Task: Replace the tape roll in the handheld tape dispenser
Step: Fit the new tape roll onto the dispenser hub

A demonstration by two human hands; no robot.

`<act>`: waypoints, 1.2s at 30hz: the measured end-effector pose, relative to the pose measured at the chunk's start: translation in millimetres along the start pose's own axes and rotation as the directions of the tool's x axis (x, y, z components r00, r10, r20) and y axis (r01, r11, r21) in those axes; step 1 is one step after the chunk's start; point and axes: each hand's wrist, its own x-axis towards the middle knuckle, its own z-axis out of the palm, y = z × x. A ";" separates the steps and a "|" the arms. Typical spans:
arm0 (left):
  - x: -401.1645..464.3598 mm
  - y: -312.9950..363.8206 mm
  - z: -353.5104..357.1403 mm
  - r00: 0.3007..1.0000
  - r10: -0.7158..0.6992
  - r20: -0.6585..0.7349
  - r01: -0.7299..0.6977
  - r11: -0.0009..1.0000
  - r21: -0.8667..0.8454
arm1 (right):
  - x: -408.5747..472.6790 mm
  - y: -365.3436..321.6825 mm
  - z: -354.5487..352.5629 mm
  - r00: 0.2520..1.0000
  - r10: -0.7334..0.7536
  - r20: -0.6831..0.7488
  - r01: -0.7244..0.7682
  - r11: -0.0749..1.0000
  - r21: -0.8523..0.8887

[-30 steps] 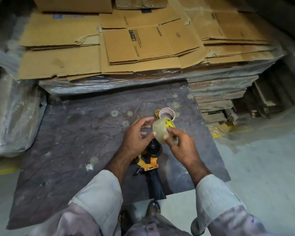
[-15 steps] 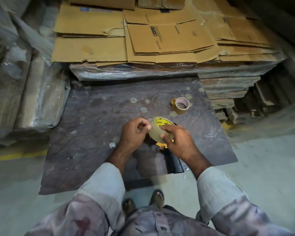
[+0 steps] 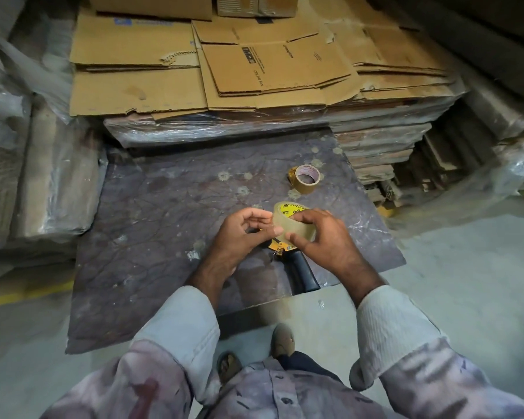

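A full roll of clear tape (image 3: 288, 217) with a yellow printed core is held above the dark board. My right hand (image 3: 324, 240) grips it from the right side. My left hand (image 3: 239, 234) pinches its left edge with thumb and fingertips. Below the hands lies the tape dispenser (image 3: 300, 267), its yellow frame mostly hidden and its black handle pointing toward me. A nearly used-up brown tape roll (image 3: 305, 179) lies flat on the board beyond the hands.
The dark stained board (image 3: 164, 222) rests on the grey floor. Flattened cardboard boxes (image 3: 254, 65) are stacked on plastic-wrapped bundles behind it. Wrapped bundles (image 3: 28, 176) stand at the left. My feet (image 3: 254, 352) are at the board's near edge.
The clear roll has stayed in both hands and turned a little, its yellow core now facing more upward. The dispenser's black handle has come into view below the hands.
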 end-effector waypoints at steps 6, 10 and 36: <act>11.5 -0.3 -2.7 0.996 0.060 -0.064 -0.051 0.990 0.134 | 9.8 -2.7 -7.1 0.999 -0.048 0.017 0.048 0.999 -0.004; 15.1 14.9 -12.8 0.999 -0.040 0.027 0.043 0.993 -0.111 | 19.2 14.7 -15.6 0.999 -0.047 0.017 0.045 0.993 0.112; 100.7 -56.3 31.8 0.993 -0.003 -0.115 0.066 0.833 0.549 | 124.9 126.4 17.0 0.965 -0.101 0.243 0.108 0.994 -0.013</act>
